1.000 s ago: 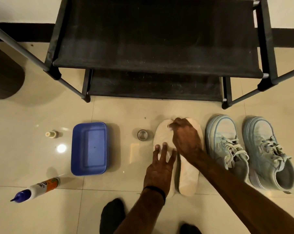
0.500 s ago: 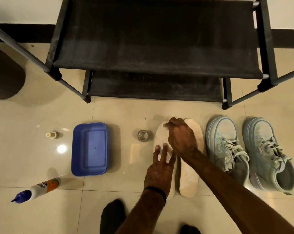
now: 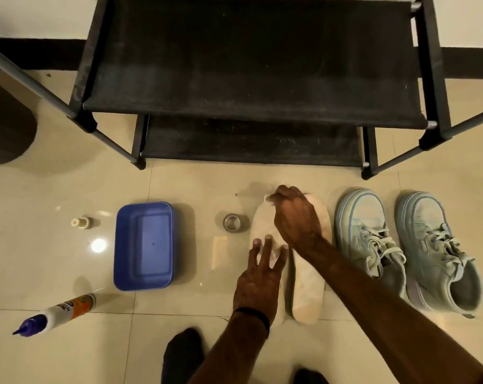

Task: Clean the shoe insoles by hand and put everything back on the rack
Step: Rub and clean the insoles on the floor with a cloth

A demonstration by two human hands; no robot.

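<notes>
**On the tiled floor, two hands at work on a pair of insoles**

On the floor (image 3: 54, 273), pale glossy tiles with thin grout lines carry a bright spot of reflected lamplight at the left. Nearest the left edge lies a white squeeze bottle (image 3: 56, 314) with a blue nozzle and an orange label, on its side. Beyond it stands a small cream bottle (image 3: 81, 222). Next comes a blue plastic tub (image 3: 144, 245), rectangular, then a little round metal tin (image 3: 232, 222).

Just beside the tin lie two cream insoles side by side, toes toward the wall. The left hand (image 3: 258, 284), a dark band at its wrist, lies flat on the left insole (image 3: 262, 225) with straight, spread fingers pressing it down. The right hand (image 3: 297, 217) reaches across the right insole (image 3: 306, 289) to the toe of the left one, fingers curled together; whether they pinch a cloth or only rub cannot be told.

Right of the insoles sit two pale blue sneakers (image 3: 401, 250), laced, touching each other.

Behind everything a black shoe rack (image 3: 248, 65) with two dusty fabric shelves stands against a white wall with a dark skirting.
</notes>
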